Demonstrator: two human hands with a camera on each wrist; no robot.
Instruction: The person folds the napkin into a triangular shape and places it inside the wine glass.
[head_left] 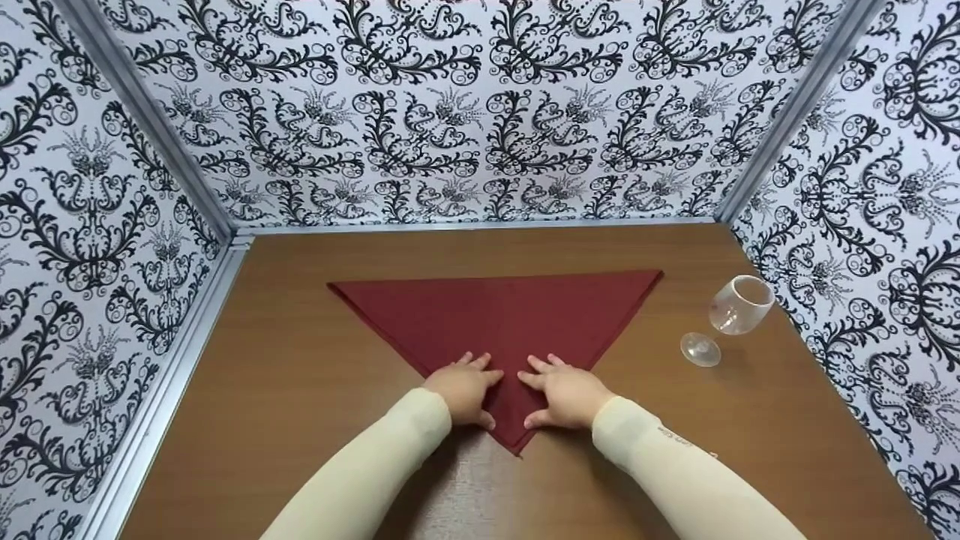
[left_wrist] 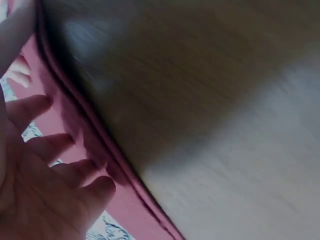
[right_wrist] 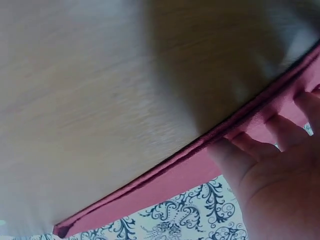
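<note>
Left hand: the left hand [head_left: 463,388] lies flat on the near corner of the napkin [head_left: 495,319], fingers straight and a little spread; its grip is wide and holds nothing, only presses the cloth down.
Right hand: the right hand [head_left: 566,391] mirrors it just across the middle line, palm down, grip equally wide, with nothing pinched.
Napkin: dark red, folded to a triangle, its long edge on the far side of the hands and its point just behind the wrists; the doubled edge shows in both wrist views [left_wrist: 107,150], [right_wrist: 190,150].
Why so held: flat palms either side of the centre look meant to smooth the fold and keep the two layers lined up.
Wine glass: the wine glass [head_left: 731,315] lies tipped on its side, well off to the right of the right hand, apart from the cloth.
Desk: the desk [head_left: 285,375] is brown wood grain, bare beyond the fingers of both hands.
</note>
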